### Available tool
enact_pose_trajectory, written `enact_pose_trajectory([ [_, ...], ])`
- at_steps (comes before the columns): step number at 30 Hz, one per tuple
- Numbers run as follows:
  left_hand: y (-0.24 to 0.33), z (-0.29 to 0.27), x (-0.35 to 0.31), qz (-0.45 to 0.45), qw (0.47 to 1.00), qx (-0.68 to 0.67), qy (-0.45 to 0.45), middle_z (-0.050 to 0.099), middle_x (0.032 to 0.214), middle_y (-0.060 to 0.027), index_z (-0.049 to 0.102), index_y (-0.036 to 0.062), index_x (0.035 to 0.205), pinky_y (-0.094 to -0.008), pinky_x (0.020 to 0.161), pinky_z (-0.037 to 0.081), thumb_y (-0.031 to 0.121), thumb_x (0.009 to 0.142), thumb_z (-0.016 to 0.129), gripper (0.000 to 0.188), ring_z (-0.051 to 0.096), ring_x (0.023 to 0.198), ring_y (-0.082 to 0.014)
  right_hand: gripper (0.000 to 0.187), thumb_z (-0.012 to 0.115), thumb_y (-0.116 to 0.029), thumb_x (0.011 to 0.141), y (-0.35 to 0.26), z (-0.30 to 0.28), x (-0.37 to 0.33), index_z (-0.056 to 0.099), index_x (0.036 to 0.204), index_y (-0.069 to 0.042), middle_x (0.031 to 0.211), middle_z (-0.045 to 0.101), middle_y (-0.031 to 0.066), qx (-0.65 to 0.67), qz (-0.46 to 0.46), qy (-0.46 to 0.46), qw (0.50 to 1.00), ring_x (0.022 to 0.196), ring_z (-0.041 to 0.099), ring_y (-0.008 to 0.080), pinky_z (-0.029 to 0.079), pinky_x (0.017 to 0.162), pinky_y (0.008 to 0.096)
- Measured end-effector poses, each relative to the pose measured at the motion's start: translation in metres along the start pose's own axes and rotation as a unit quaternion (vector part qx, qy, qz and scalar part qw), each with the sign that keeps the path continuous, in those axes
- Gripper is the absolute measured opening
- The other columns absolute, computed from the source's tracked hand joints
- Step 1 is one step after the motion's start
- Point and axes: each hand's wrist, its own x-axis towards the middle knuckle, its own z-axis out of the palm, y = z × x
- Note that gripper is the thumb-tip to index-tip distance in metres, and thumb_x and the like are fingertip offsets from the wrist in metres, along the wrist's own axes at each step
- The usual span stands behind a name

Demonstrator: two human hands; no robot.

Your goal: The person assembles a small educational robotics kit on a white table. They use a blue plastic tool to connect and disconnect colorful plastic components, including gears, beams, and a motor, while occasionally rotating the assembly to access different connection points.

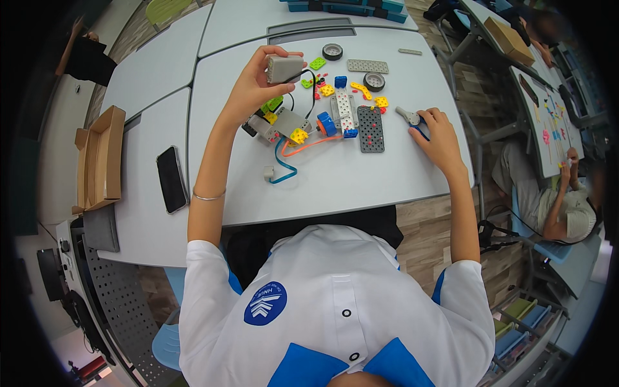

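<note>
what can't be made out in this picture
All in the head view:
Grey box: its far side, turned away from the camera in the left hand.
Tool: part of its handles, covered by the right hand.
Teal case: its far part, cut off by the upper edge.
Red pieces: too small to count.

- Light grey, box-shaped plastic block: smooth, matt.
- Grey, blue-handled, plastic-looking tool: matt.
- Dark grey rectangular plastic plate: matt, pitted with holes.
- Black, flat, glass-faced phone: glossy.
- Brown oblong cardboard box: matt.
- Thin silver metal bangle: shiny.
- White, straight-edged tabletop: smooth, faintly glossy.
</note>
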Motion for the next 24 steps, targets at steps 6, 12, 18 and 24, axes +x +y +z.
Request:
enact_pose_trajectory([
  [6, -0.007, 0.022, 0.0, -0.002, 0.996, -0.08, -0.039, 0.058, 0.136, -0.0163, 0.052, 0.0072, 0.121, -0.0385, 0.11, 0.044, 0.001, 0.086, 0.069, 0.039, 0.055, 0.131, -0.0274, 0.042, 0.074, -0.026, 0.086, -0.052, -0.016, 0.024, 0.064, 0.121, -0.004, 0.119, 0.061, 0.0114, 0.064, -0.085, 0.131, 0.986, 0.112, 0.057, 0.0287, 0.045, 0.095, 0.0399],
  [12, -0.002, 0.045, 0.004, 0.0, 0.997, -0.064, -0.032, 0.066, 0.119, -0.0087, 0.064, 0.0031, 0.117, -0.036, 0.104, 0.046, 0.009, 0.087, 0.074, 0.032, 0.062, 0.113, -0.0188, 0.039, 0.074, -0.021, 0.088, -0.126, -0.02, 0.074, 0.065, 0.12, -0.002, 0.116, 0.066, 0.0124, 0.377, -0.155, 0.081, 0.91, 0.106, 0.065, 0.0263, 0.051, 0.092, 0.0375],
  [18, -0.002, 0.05, 0.001, -0.004, 0.999, -0.051, -0.017, 0.068, 0.115, -0.0078, 0.068, 0.0003, 0.118, -0.0343, 0.1, 0.05, 0.007, 0.086, 0.075, 0.033, 0.062, 0.112, -0.0177, 0.032, 0.074, -0.014, 0.088, -0.132, -0.008, 0.075, 0.067, 0.115, 0.003, 0.105, 0.071, 0.0145, 0.461, -0.118, 0.042, 0.878, 0.096, 0.071, 0.022, 0.057, 0.09, 0.0334],
  [24, -0.006, 0.059, 0.004, -0.001, 0.999, -0.037, 0.01, 0.069, 0.112, -0.0095, 0.068, -0.0011, 0.117, -0.0326, 0.097, 0.052, 0.006, 0.086, 0.076, 0.033, 0.064, 0.109, -0.0174, 0.032, 0.074, -0.012, 0.088, -0.126, -0.002, 0.073, 0.067, 0.115, 0.003, 0.104, 0.071, 0.0145, 0.483, -0.104, 0.051, 0.868, 0.097, 0.071, 0.0222, 0.059, 0.088, 0.034],
])
